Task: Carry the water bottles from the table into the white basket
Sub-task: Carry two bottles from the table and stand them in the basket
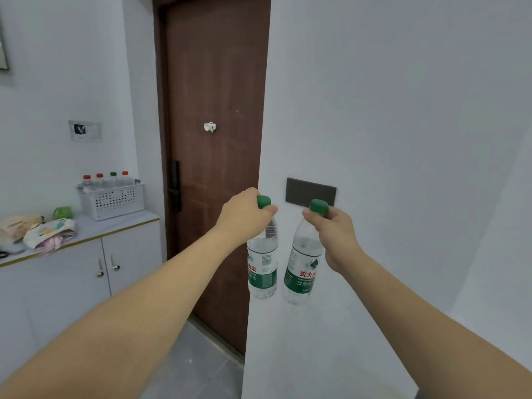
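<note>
- Two water bottles were held in the air, one per hand, both to the right of the white basket and lower in the view.
- Left hand gripped the left bottle around its neck, fingers curled just under the green cap; bottle hung upright in front of the brown door.
- Right hand pinched the right bottle at its green cap; bottle tilted slightly, base toward the left bottle, the two bottles near but apart.
- White basket stood on the grey tabletop of a cabinet, left of the door.
- Four capped bottles stood upright inside the basket: three red caps, one green.
- Left of the basket on the tabletop: a small green item and a patterned cloth bundle.
- Right of the basket, beyond the door: a dark panel on the white wall.
</note>
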### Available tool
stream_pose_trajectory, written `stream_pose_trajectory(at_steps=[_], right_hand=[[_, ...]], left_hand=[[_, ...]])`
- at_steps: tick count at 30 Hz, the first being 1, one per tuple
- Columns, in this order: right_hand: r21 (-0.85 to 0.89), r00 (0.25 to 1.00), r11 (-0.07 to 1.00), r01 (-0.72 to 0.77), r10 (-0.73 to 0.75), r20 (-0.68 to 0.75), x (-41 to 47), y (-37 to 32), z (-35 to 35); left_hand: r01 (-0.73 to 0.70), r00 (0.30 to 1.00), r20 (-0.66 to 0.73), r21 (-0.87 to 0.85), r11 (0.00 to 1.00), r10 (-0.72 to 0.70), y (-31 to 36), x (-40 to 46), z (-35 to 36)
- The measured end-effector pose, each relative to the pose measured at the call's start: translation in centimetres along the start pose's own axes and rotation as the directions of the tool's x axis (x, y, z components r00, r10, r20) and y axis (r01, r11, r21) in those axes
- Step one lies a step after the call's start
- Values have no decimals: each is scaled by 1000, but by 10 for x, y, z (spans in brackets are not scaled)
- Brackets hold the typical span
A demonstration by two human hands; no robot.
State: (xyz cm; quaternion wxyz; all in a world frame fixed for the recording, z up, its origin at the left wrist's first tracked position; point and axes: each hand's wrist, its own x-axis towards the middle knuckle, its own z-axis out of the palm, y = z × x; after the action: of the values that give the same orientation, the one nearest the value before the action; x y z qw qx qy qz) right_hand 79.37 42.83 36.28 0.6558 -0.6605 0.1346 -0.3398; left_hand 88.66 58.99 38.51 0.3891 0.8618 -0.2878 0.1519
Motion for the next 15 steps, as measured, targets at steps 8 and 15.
stream_pose_trajectory(at_steps=[8,15], right_hand=[[33,999,999,33,-34,37,100,37,111],[28,987,999,46,-50,150,183,55,208]], left_hand=[[69,997,-47,44,997,-67,-96,92,-17],[68,992,-111,81,994,-59,-167,177,-50]])
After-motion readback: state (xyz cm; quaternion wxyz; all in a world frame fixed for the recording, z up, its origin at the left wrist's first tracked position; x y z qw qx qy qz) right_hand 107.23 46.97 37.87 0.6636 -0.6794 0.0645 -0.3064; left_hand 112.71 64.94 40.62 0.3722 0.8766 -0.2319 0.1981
